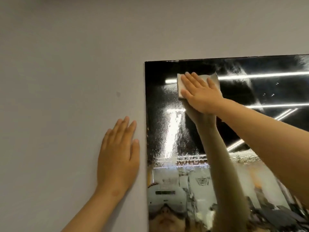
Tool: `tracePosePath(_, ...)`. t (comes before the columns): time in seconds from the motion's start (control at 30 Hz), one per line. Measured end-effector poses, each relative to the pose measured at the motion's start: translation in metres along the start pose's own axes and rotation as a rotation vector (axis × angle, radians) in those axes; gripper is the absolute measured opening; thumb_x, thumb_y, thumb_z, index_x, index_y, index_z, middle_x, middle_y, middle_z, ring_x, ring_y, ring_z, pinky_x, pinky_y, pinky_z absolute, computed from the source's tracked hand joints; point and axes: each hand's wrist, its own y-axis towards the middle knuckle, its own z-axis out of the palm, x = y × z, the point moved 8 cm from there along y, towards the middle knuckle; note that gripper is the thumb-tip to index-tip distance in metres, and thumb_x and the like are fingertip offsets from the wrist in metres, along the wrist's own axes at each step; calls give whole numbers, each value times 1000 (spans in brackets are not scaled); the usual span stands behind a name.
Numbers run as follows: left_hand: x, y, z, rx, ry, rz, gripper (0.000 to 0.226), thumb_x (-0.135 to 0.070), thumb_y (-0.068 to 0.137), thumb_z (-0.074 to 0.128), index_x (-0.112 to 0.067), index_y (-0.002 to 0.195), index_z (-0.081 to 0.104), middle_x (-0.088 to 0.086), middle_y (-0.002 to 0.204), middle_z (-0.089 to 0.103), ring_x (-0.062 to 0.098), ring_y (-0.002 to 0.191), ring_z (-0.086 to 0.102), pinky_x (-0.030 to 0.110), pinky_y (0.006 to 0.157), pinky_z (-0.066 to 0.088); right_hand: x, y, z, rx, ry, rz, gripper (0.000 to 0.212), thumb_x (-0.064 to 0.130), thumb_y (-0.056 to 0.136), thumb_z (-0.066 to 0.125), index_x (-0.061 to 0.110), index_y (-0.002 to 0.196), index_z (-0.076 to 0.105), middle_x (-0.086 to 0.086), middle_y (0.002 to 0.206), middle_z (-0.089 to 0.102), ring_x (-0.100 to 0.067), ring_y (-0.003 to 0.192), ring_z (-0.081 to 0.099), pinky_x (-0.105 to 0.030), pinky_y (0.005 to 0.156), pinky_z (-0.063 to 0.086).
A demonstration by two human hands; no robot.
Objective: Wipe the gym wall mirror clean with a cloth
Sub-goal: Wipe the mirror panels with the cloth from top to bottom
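Note:
The wall mirror (160, 101) fills the right half of the view, its top-left corner near the middle. Its glass is mottled with wet streaks and droplets. A white folded cloth (180, 87) lies flat on the glass near that corner. My right hand (200, 94) presses on the cloth with flat, spread fingers; the cloth shows past the fingertips and beside the thumb. My left hand (118, 156) rests flat on the bare wall just left of the mirror's edge, fingers apart, holding nothing.
A plain grey wall (66, 64) covers the left and top. The mirror reflects ceiling light strips (260, 76), my right forearm and a person wearing a headset at the bottom.

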Motion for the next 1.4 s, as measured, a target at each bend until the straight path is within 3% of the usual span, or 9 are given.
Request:
tracePosePath(0.17,-1,-2,0,26,-53,31,73,-49,88,-5,-31,157,10,-13,164,-2,1,150,-11,25,120,-15,18,17,1,-16,10,147,59,43,107,13,24,159,-8,6,166,-14,-10,151,-15,-46,121,-14)
tracePosePath(0.3,-5,-4,0,49,-67,57,71,-49,88,-9,-29,156,2,-9,163,-9,6,149,-17,29,120,-18,71,11,6,-4,17,97,58,42,107,14,23,158,-8,5,165,-15,-11,151,-17,-48,121,-14)
tracePosePath(0.47,-3,-4,0,43,-34,49,62,-42,98,14,-17,150,37,4,159,31,21,149,22,44,119,14,126,-16,24,24,-12,-56,59,43,107,18,27,157,-8,9,164,-17,-7,149,-20,-43,121,-15)
tracePosePath(0.6,-4,-7,2,42,-43,68,64,-43,98,11,-19,151,35,3,161,26,19,151,17,42,121,10,106,-48,25,36,10,-145,60,52,102,14,34,156,-5,18,162,-14,0,146,-21,-37,120,-17)
tracePosePath(0.73,-6,-5,-2,-18,-44,85,58,-37,97,24,-13,143,50,8,153,42,25,145,35,42,122,18,46,-58,18,48,29,6,64,56,97,8,37,154,-10,22,158,-19,5,142,-24,-38,121,-14)
tracePosePath(0.93,-8,-5,1,-14,-68,74,57,-36,97,25,-14,143,51,5,153,43,22,145,34,41,116,15,25,-20,8,-34,56,270,58,43,108,14,25,158,-8,8,165,-14,-9,150,-17,-45,121,-12)
tracePosePath(1.1,-7,-5,0,5,-104,51,74,-48,91,-6,-26,154,25,-7,164,12,11,152,1,35,121,-8,81,27,6,-22,49,116,58,42,108,14,22,158,-9,5,166,-15,-12,151,-17,-47,121,-13)
tracePosePath(1.23,-6,-4,-4,-21,-94,35,77,-52,92,-10,-27,154,27,-7,163,15,11,152,4,34,121,-6,115,20,15,-13,-4,-47,57,43,108,16,27,158,-5,7,166,-14,-11,151,-17,-47,121,-14)
tracePosePath(1.4,-5,-6,-6,-29,-134,30,69,-44,95,4,-21,153,33,-3,162,24,11,152,10,32,124,0,137,-54,30,31,11,-209,57,49,103,7,32,157,-3,13,164,-12,-3,147,-22,-38,118,-22)
